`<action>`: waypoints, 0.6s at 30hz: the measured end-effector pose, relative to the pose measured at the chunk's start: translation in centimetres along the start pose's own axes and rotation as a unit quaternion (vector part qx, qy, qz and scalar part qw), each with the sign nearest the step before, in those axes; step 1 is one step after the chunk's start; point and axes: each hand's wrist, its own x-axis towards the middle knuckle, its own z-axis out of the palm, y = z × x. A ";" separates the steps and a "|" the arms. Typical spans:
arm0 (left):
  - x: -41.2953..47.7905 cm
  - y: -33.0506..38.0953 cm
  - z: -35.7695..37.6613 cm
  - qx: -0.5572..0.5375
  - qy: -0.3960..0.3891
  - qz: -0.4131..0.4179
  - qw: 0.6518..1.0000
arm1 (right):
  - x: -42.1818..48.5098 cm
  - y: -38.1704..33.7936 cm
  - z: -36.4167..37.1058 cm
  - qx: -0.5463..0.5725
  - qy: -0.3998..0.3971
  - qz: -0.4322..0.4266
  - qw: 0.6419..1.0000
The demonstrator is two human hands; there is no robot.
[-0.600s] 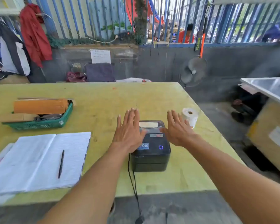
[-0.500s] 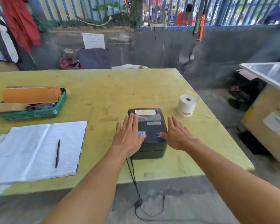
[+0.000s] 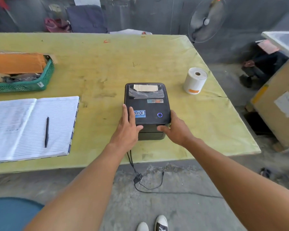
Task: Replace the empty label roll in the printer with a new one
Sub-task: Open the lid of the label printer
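A black label printer (image 3: 150, 105) sits closed near the front edge of the yellow-green table (image 3: 107, 64), its blue button ring lit. My left hand (image 3: 127, 130) holds its front left corner, fingers flat on the lid and thumb on the front face. Around the front right corner wraps my right hand (image 3: 177, 130), thumb on the front, fingers down the side and partly hidden. A full white label roll (image 3: 195, 80) stands upright on the table, to the right of the printer and farther back.
An open notebook (image 3: 32, 125) with a pen (image 3: 47, 132) lies at the left. Behind it is a green basket (image 3: 23, 85). The printer's cable (image 3: 135, 174) hangs to the floor. A cardboard box (image 3: 279, 104) stands right of the table, a fan (image 3: 206, 20) behind.
Both hands slid back from the printer's top and sides to its front corners. The view tilted down and drew closer to the table.
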 end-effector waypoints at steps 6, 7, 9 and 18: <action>-0.1 0.2 1.3 0.029 0.016 -0.007 0.999 | 0.1 0.4 0.2 0.020 -0.010 -0.016 1.000; 0.0 0.2 1.4 0.023 0.021 -0.005 0.999 | 0.1 0.5 0.2 0.019 -0.015 -0.020 1.000; 0.1 0.3 1.5 0.020 0.019 0.001 1.000 | 0.0 0.8 0.2 0.023 -0.015 -0.032 0.999; 0.0 0.3 1.9 0.177 -0.080 0.000 0.981 | 0.5 1.7 0.3 -0.007 -0.016 -0.081 0.997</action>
